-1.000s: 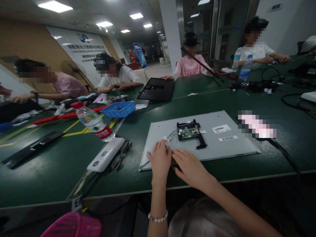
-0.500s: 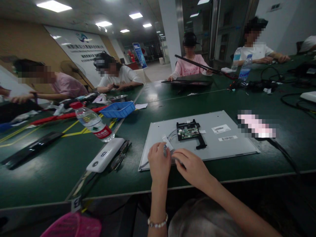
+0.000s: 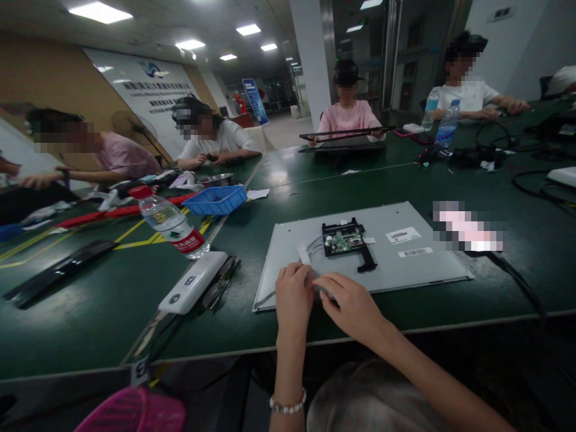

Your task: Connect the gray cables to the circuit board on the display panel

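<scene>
Flat grey panel (image 3: 396, 270) is lying label-side up on the green table (image 3: 225, 336) I am viewing remotely. Its circuit board (image 3: 346, 241) is already sitting in a black frame (image 3: 366, 258), cables (image 3: 315, 242) trailing left. The left hand (image 3: 293, 300) and right hand (image 3: 353, 300) are curling over the near edge, by a white strip (image 3: 305, 254); I cannot tell whether either is pinching anything. I am judging the work unfinished, what is left probably hiding beneath them.

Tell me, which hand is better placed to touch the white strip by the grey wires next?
Probably the left hand: its fingertips are right by the white strip's near end. The right hand is farther right, its fingers farther away.
</scene>
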The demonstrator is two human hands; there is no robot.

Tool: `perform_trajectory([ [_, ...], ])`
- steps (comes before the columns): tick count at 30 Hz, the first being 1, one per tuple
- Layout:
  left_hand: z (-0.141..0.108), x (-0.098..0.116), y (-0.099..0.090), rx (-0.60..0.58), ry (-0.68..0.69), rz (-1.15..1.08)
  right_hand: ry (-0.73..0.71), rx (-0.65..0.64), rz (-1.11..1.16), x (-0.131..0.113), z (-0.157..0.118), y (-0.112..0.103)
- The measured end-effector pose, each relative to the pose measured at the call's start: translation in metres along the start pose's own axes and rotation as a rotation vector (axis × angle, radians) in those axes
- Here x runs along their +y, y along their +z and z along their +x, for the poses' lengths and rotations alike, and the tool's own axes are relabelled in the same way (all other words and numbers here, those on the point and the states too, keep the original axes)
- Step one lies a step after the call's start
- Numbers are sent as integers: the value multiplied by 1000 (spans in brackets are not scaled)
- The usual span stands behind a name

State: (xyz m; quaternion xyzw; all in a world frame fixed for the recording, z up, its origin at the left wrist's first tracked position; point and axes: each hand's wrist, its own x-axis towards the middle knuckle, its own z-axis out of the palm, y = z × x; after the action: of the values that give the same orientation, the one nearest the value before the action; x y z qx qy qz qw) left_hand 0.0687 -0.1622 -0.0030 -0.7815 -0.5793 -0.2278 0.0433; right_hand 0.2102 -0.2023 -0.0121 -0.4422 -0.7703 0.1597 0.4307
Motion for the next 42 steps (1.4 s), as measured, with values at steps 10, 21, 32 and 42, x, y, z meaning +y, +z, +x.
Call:
perform_trajectory([
  [10, 3, -11, 0, 257, -144, -144, -1, -31, -32, 1, -1, 1],
  [21, 4, -23, 7, 208, -198, -206, 9, -51, -61, 1, -1, 3],
  [32, 2, -12, 3, 230, -175, -136, 12, -54, -63, 2, -1, 3],
  [42, -1, -16, 6, 177, -179, -132, 10, -85, -67, 11, 2, -26],
])
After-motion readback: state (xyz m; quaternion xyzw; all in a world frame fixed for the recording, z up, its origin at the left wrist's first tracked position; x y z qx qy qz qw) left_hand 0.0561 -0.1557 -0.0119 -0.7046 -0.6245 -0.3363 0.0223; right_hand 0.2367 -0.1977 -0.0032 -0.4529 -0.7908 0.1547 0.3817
